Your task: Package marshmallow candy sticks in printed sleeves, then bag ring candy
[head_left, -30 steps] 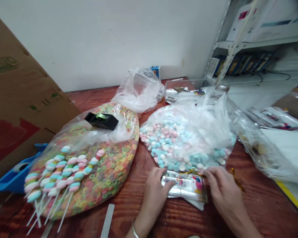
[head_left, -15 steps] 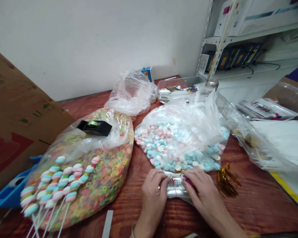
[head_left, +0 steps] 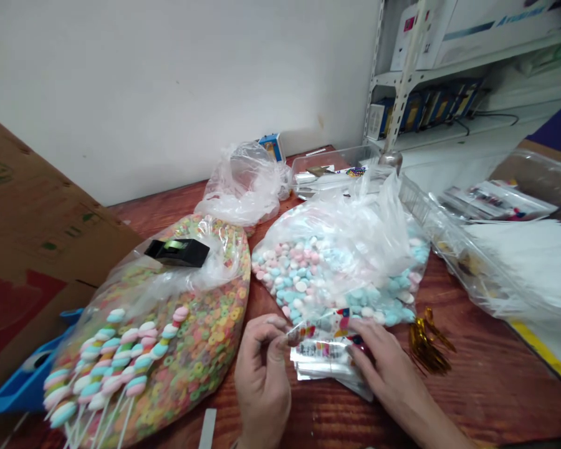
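A small stack of clear, shiny plastic bags (head_left: 325, 368) with colourful print lies on the table in front of me. My left hand (head_left: 264, 374) pinches the left end of the top printed bag (head_left: 325, 323), which is lifted a little off the others. At the right end of the stack, my right hand (head_left: 388, 365) grips the bags between thumb and fingers. Just beyond sits a big clear bag of pink, blue and white candies (head_left: 303, 277). Gold metallic twist ties (head_left: 425, 346) lie right of my right hand.
To the left, a large bag of ring-shaped candies (head_left: 215, 324) carries marshmallow skewers (head_left: 116, 355) and a black tape dispenser (head_left: 180, 251). A clear tray (head_left: 472, 268) with white sheets stands right. Behind are a crumpled plastic bag (head_left: 243, 187) and a cardboard box (head_left: 37, 206) at left.
My left hand has moved left and turned, lifting the end of the top printed bag from the stack. My right hand stays at the stack's right end.
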Demonstrator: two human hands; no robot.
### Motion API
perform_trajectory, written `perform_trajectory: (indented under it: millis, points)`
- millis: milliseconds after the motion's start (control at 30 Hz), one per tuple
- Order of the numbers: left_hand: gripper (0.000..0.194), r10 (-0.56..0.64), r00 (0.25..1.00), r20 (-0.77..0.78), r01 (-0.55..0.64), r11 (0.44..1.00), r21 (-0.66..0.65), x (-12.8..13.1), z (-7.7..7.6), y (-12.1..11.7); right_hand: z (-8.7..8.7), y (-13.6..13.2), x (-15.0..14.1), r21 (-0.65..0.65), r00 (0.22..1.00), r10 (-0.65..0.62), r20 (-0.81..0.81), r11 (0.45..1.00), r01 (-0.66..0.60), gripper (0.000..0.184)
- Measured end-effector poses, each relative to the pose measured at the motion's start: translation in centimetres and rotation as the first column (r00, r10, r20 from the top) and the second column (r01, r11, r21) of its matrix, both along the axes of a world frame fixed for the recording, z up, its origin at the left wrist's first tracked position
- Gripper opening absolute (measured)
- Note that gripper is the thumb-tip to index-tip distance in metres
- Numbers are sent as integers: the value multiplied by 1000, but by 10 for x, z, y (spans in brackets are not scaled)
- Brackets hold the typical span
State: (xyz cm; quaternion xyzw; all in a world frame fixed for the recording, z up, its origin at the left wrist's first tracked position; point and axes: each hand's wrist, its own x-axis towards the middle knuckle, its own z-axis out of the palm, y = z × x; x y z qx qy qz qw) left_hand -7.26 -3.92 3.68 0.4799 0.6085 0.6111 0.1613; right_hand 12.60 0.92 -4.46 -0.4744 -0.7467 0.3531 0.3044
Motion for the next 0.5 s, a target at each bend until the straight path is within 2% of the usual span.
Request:
perform_trajectory:
  millis: [67,100,167,233,267,333,400,433,467,500]
  points:
    - [5,1,982,189,-2,1000,3,-2,-5,2,15,0,0,-177,965,-99,-242,983,56,36]
    - [4,4,961,276,-4,1000,-1,-3,-9,3,23,1,-2,-293,918,-147,-368,956,35,40]
    - [5,1,912,410,11,1000,-27,-3,-18,5,38,3,-10,-474,804,-198,-560,873,-116,45]
    - [11,5,847,532,25,998,-49,-1,-24,7,47,5,-22,-540,716,-229,-660,807,-239,41]
    - [17,6,793,609,29,998,-47,2,-26,8,50,7,-28,-551,686,-252,-683,793,-258,37]
    - [30,-10,615,788,56,998,-31,9,-29,7,51,10,-40,-562,633,-310,-709,790,-243,27]
    - [43,-44,364,930,185,982,-26,19,-35,3,50,13,-47,-565,601,-341,-723,793,-230,25]
    - [49,-55,250,967,282,959,-18,24,-39,1,50,14,-49,-562,610,-334,-719,795,-228,25]
    - [54,-63,169,984,363,932,-3,29,-42,0,50,14,-50,-553,637,-308,-707,802,-225,26]
    - [57,-74,127,989,407,913,16,33,-44,-2,51,15,-50,-532,676,-265,-688,817,-221,27]
